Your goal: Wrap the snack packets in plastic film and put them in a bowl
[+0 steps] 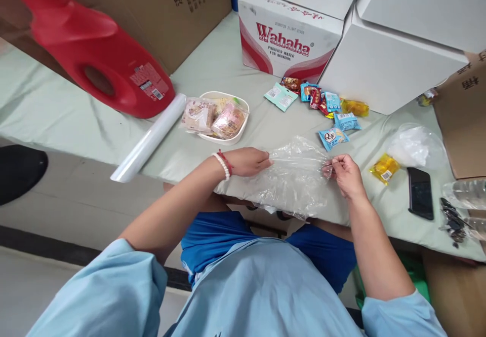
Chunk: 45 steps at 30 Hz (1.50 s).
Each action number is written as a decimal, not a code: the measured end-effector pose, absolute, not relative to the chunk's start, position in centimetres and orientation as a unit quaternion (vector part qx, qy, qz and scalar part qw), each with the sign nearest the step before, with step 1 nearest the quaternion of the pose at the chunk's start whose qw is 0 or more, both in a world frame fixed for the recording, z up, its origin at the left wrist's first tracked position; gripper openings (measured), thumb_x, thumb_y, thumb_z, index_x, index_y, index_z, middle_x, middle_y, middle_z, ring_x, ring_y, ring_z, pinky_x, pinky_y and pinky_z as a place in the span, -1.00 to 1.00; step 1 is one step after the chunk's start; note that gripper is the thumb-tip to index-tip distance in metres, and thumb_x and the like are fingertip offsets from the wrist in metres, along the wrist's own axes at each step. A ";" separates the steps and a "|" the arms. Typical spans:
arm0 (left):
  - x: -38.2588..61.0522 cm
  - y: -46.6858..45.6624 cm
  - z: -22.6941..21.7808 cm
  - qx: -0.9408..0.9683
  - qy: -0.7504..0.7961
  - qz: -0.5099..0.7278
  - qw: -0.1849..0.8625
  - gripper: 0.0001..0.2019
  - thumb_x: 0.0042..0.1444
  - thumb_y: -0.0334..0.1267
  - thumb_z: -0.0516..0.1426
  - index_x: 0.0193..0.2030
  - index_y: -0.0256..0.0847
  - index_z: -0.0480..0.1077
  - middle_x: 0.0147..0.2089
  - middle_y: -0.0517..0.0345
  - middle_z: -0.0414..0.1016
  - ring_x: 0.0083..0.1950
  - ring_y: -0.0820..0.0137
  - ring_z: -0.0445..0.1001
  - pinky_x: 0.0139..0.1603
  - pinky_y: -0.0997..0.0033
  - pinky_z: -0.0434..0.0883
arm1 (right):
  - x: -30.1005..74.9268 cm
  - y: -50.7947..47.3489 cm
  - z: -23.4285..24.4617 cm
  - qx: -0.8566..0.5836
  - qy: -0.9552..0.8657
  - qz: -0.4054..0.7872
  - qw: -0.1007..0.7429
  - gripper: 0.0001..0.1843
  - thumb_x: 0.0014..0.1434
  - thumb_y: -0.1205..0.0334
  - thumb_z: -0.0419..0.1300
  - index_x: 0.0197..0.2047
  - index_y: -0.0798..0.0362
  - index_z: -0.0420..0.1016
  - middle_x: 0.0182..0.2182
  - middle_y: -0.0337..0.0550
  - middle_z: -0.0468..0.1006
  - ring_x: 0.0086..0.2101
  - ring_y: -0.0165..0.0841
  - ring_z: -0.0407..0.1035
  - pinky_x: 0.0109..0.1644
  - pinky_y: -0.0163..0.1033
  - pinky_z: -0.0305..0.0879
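A crinkled sheet of clear plastic film (292, 185) lies over the near edge of the table, pulled between my two hands. My left hand (250, 162), with a white bead bracelet and a red cord at the wrist, grips its left side, fingers closed. At the right side, my right hand (345, 172) pinches the film between thumb and fingers. Just beyond the film is a blue snack packet (332, 138). To the left of it stands a white bowl (231, 140) with several wrapped snacks (228, 120) in it.
A film roll (148, 142) lies beside a red jug (110, 63). Several snack packets (315, 96) lie before the Wahaba carton (284, 43). On the right are a yellow packet (385, 169), a white plastic bundle (415, 147), a phone (420, 193), keys (453, 223) and a clear bottle (465, 193).
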<state>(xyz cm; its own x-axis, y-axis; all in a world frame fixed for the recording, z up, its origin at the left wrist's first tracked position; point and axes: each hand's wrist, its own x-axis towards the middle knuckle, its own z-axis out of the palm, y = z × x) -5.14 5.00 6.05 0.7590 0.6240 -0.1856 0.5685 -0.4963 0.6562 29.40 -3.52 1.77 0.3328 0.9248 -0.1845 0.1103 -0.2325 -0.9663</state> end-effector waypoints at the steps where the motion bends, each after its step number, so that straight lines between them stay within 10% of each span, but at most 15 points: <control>1: -4.2 4.8 6.0 0.863 0.375 0.031 0.336 -0.52 0.37 0.12 -0.01 -0.39 -0.13 0.49 -0.45 0.09 0.50 -0.37 0.26 0.47 -0.22 0.34 0.37 | 29.2 -3.4 1.8 -0.660 -0.397 0.420 0.480 -0.52 0.05 -0.23 0.38 -0.26 -0.07 0.34 -0.31 -0.17 0.61 -0.43 -0.29 0.49 -0.39 -0.13 0.51; 9: 0.7 1.9 2.5 0.859 0.479 0.148 0.109 -0.70 0.31 -0.15 0.15 0.00 -0.33 0.53 0.11 -0.38 0.51 0.23 -0.14 0.39 0.23 -0.16 0.30 | 30.8 -3.3 0.9 -0.702 -0.453 0.324 0.445 -0.63 0.18 -0.15 0.28 -0.23 -0.07 0.32 -0.33 -0.14 0.61 -0.47 -0.29 0.47 -0.44 -0.18 0.43; 14: 0.1 0.3 0.3 0.832 0.520 0.158 0.115 -0.48 0.40 -0.14 0.04 0.41 -0.35 0.27 0.52 -0.40 0.15 0.54 -0.13 0.11 0.47 -0.38 -0.03 | 32.5 -3.7 1.1 -0.749 -0.469 0.261 0.389 -0.68 0.23 -0.10 0.22 -0.23 -0.02 0.35 -0.36 -0.15 0.58 -0.45 -0.29 0.46 -0.38 -0.18 0.43; 21: 1.8 -2.3 0.4 0.787 0.578 0.191 0.097 -0.40 0.43 -0.05 -0.01 0.51 -0.26 0.13 0.56 -0.34 0.08 0.60 -0.07 0.01 0.50 -0.48 -0.19 | 24.7 -4.4 4.8 -0.658 -0.657 0.012 0.368 -0.66 0.43 0.05 0.04 0.07 0.04 0.50 0.04 0.12 0.58 0.07 -0.09 0.44 0.19 0.08 0.37; 26: 0.9 -0.5 0.8 0.831 0.524 0.175 0.069 -0.41 0.48 -0.04 -0.12 0.55 -0.22 0.08 0.58 -0.15 0.08 0.62 0.09 -0.02 0.56 -0.37 -0.35 | 20.2 -4.8 1.8 -0.574 -0.797 0.076 0.171 -0.34 0.48 -0.02 -0.01 0.51 0.12 0.16 0.47 0.13 0.17 0.47 0.01 -0.04 0.51 0.26 -0.11; 33: -1.9 1.4 0.3 0.844 0.523 0.088 0.085 -0.34 0.48 0.05 -0.18 0.57 -0.28 0.02 0.61 -0.09 -0.04 0.61 0.15 0.02 0.56 -0.37 -0.23 | 25.4 -6.0 0.2 -0.545 -0.832 0.087 0.063 -0.37 0.52 0.01 -0.11 0.56 -0.02 0.06 0.52 -0.06 0.09 0.49 -0.10 -0.06 0.55 0.23 -0.21; 40: -2.0 1.2 0.2 0.843 0.525 0.082 0.080 -0.32 0.47 0.08 -0.20 0.59 -0.24 -0.03 0.63 -0.06 -0.07 0.63 0.10 -0.05 0.57 -0.35 -0.26 | 31.2 -4.4 2.6 -0.616 -0.771 0.059 0.154 -0.47 0.46 0.00 -0.02 0.35 0.06 0.41 0.24 0.15 0.50 0.22 -0.01 0.36 0.31 0.17 0.28; 45: -2.0 1.4 0.3 0.846 0.524 0.066 0.078 -0.32 0.47 0.08 -0.21 0.59 -0.21 -0.02 0.63 -0.03 -0.08 0.64 0.09 -0.09 0.57 -0.36 -0.23 | 30.2 6.2 5.4 -0.661 -0.732 -0.009 0.167 -0.58 0.43 0.11 0.00 0.19 0.08 0.49 0.08 0.15 0.57 0.09 0.02 0.37 0.25 0.12 0.28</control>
